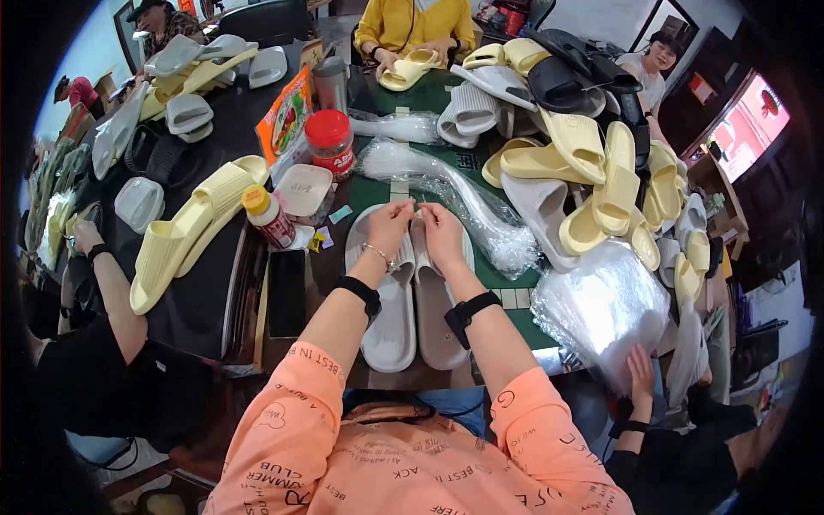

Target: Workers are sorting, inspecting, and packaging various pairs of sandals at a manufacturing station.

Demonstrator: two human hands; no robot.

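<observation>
A pair of light grey slippers (390,322) lies side by side in front of me, heels toward me. Over their toe ends, my left hand (390,227) and my right hand (441,233) are close together with fingertips pinched. Whatever sits between the fingertips is too small to make out. My wrists partly hide the slipper straps. Just beyond my right hand stretches a bundle of thin clear plastic strands (463,193) in a wrapper, on the green mat (378,191). A second, smaller wrapped bundle (399,128) rests farther back.
Yellow, grey and black slippers (592,137) pile up at right, beside a stack of clear plastic bags (601,296) touched by another person's hand. At left are a bottle (268,215), red-lidded jar (330,142), phone (287,292) and yellow slippers (193,227). Across, a person in yellow handles a slipper (408,72).
</observation>
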